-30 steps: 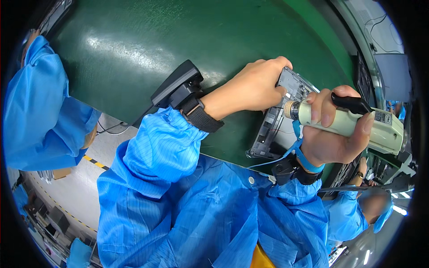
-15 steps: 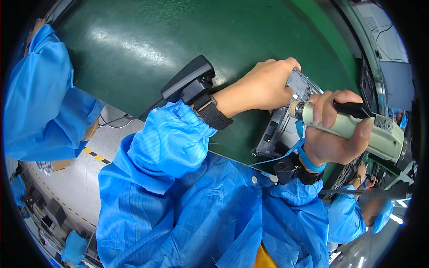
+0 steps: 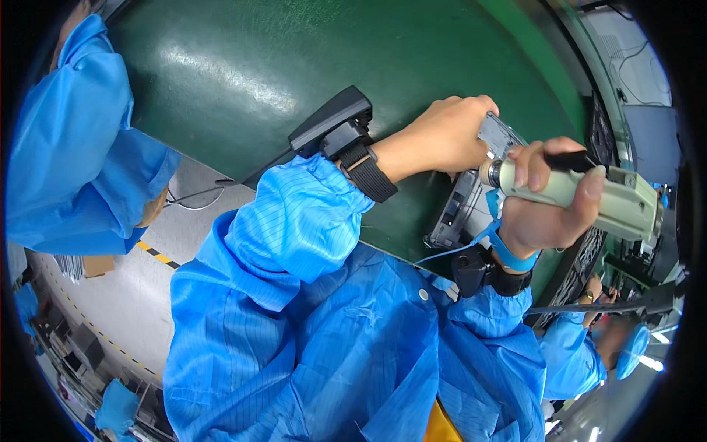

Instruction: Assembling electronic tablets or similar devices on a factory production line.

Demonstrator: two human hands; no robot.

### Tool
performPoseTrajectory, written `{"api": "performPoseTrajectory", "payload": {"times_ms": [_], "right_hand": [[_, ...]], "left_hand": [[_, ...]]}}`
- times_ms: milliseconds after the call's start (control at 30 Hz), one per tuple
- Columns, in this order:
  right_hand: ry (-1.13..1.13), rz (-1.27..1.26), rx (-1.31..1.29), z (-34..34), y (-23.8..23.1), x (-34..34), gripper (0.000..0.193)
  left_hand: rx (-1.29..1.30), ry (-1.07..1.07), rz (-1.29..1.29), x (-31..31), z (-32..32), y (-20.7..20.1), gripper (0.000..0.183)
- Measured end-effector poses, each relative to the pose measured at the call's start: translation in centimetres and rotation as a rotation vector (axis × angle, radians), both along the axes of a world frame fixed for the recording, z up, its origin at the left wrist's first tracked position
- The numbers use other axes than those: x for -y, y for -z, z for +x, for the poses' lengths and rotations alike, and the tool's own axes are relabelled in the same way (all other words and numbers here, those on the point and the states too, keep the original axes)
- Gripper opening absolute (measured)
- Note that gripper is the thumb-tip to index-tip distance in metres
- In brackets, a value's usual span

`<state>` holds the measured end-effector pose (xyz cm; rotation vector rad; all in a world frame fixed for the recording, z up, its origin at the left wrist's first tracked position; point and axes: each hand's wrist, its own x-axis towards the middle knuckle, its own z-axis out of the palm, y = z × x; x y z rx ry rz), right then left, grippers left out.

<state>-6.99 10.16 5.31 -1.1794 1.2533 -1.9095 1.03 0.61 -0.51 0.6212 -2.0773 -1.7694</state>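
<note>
My right hand [image 3: 541, 225] is wrapped round a pale green electric screwdriver [image 3: 630, 202] with a black lever. It lies nearly level, its nose pointing left, over a grey device casing [image 3: 449, 221] on the green table. Where the bit meets the casing is hidden. My left hand [image 3: 456, 136] grips the casing's far left edge, with most of its fingertips out of sight behind the hand. The casing is an open frame with ribbed walls, partly covered by both hands. A blue wrist strap [image 3: 515, 254] with a thin cord circles my right wrist.
The green table [image 3: 294, 44] spreads out ahead and to the left. Black wrist-worn devices sit on both my wrists, the larger one [image 3: 331, 121] on the left. A co-worker's blue sleeve [image 3: 81, 147] is at the left edge; another person [image 3: 582, 346] is at the lower right.
The screwdriver and my right hand have shifted slightly up and left across the casing. My left hand keeps its hold, and the view has moved a little.
</note>
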Motion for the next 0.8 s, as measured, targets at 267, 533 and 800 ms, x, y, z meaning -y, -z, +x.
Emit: {"api": "performPoseTrajectory", "payload": {"times_ms": [267,533,800], "right_hand": [[0.340,-0.131,0.179,-4.3,-4.0,-5.3,0.057],[0.704,-0.019,0.089,-12.8,-3.3,-16.4,0.035],[1.004,0.304,-0.106,-17.7,3.2,-20.3,0.026]], "left_hand": [[-0.113,0.069,-0.037,-0.2,-0.3,1.5,0.062],[-0.043,0.100,0.205,0.0,0.7,0.4,0.071],[0.024,-0.029,0.153,-1.1,-0.3,-0.3,0.064]]}}
